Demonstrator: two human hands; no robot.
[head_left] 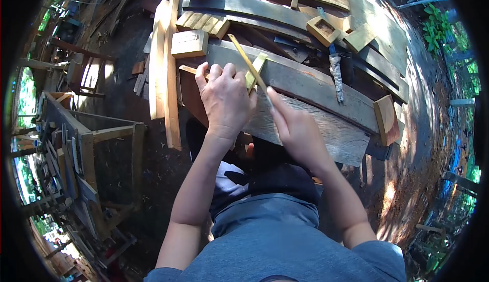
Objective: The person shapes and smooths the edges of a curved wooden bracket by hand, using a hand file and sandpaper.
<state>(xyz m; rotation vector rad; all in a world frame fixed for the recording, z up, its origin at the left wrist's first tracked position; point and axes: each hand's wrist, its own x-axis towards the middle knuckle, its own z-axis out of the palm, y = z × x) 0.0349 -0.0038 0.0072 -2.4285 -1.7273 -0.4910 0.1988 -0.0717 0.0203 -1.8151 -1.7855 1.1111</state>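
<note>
My left hand [225,94] is closed, pressing a small pale piece of wood [258,64] against the plank bench [316,81]. Most of that piece lies hidden under the fingers. Gripped in my right hand [298,132] is a long, thin, yellowish file-like tool [242,52]. It slants up and to the left, crossing the wood piece beside my left hand; its exact kind is hard to make out. Near my left wrist, a board edge [187,69] sticks out from the bench.
Beyond my left hand sit a light wood block [189,44] and a grooved block [202,24]. To the right lie a hollowed block [323,30], a tool with a wrapped handle [336,76] and a curved block [387,120]. Long boards [164,68] flank the left; a wooden frame [109,132] stands there.
</note>
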